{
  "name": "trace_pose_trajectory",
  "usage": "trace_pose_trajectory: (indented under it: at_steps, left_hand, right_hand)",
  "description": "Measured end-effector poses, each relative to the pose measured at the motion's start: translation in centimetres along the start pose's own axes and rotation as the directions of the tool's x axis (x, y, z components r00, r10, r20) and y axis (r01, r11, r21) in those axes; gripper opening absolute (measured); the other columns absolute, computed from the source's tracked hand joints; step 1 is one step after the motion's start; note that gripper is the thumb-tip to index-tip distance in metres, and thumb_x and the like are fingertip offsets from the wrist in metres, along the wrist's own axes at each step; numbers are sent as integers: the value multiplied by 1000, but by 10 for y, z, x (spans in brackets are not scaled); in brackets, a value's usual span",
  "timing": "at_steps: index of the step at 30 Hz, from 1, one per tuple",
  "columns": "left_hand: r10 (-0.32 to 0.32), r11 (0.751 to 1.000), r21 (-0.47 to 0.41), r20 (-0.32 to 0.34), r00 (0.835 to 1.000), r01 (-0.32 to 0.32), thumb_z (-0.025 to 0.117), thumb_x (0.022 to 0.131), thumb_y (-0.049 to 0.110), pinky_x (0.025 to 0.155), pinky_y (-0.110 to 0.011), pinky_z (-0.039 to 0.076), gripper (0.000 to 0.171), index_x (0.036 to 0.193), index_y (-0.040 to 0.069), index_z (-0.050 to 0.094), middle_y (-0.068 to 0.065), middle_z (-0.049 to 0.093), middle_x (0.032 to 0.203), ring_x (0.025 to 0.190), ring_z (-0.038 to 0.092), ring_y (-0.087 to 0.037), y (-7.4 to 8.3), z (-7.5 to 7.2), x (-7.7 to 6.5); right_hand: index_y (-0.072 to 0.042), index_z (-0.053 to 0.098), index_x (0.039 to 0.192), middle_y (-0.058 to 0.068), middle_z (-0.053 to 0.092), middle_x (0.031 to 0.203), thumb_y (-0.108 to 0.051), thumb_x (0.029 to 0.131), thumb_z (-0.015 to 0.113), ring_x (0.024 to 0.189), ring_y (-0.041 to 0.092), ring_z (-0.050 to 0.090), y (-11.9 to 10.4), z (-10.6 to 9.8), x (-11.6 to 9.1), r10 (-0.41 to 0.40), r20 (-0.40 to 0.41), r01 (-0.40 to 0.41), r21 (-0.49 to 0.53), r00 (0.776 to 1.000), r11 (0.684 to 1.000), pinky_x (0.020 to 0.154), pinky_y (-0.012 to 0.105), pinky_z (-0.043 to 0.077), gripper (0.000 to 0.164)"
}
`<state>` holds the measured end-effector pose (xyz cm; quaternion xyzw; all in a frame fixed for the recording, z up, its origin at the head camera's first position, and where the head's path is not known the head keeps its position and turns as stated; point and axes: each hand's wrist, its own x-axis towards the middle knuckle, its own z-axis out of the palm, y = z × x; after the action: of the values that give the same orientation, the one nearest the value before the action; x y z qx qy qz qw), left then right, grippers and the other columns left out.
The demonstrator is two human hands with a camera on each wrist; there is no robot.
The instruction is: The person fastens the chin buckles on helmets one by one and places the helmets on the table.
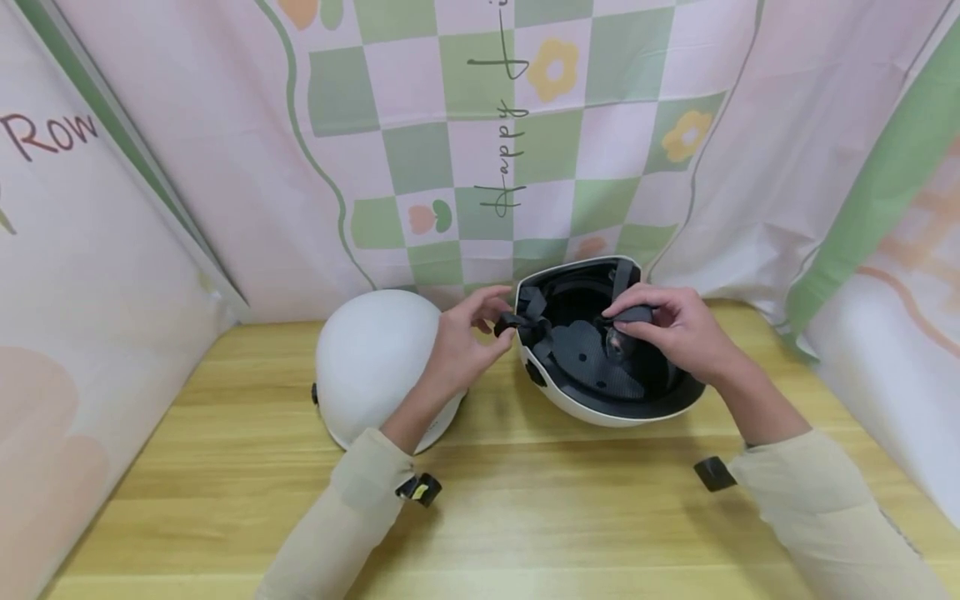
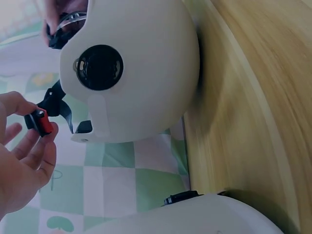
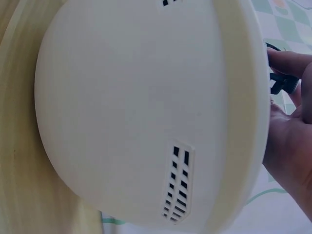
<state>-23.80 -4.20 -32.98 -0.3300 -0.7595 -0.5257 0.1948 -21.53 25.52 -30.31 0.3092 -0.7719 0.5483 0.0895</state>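
Note:
An upturned white helmet [image 1: 573, 408] lies on the table with its black lining facing up. At its left rim my left hand [image 1: 461, 342] pinches a black buckle [image 2: 39, 122] with a red part, on the end of the chin strap [image 2: 63, 108]. My right hand [image 1: 678, 325] is over the helmet's opening and pinches a dark strap piece [image 1: 636, 314]; a glossy clear part [image 1: 617, 345] shows just below the fingers. In the right wrist view the helmet's vented shell hides part of that hand. A black round knob [image 2: 100, 67] sits on the helmet's side.
A second white helmet [image 1: 375, 358] stands dome up to the left, beneath my left forearm. The wooden table [image 1: 540, 508] meets a patterned curtain [image 1: 480, 150] close behind both helmets. Black wrist devices [image 1: 420, 490] jut out from both sleeves.

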Motion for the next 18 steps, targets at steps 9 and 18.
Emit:
trace_pose_trajectory:
  at_steps: [9,18]
  left_hand:
    - [37,999,27,15,999,-37,76,83,-6,73,-41,55,47,128,-2,62,-11,71,99,84,63,-21,4,4,4]
    - [74,996,52,5,997,-74,70,79,-11,76,-36,56,44,122,-2,65,-13,68,102,88,63,-22,7,10,7]
  right_hand:
    - [10,73,99,6,68,115,13,88,69,109,17,60,1,2,-2,36,-23,-36,-5,999,999,78,21,55,12]
    - [6,65,87,3,70,99,5,82,80,93,13,64,0,7,-3,138,-162,-147,-42,977,988,78,16,53,15]
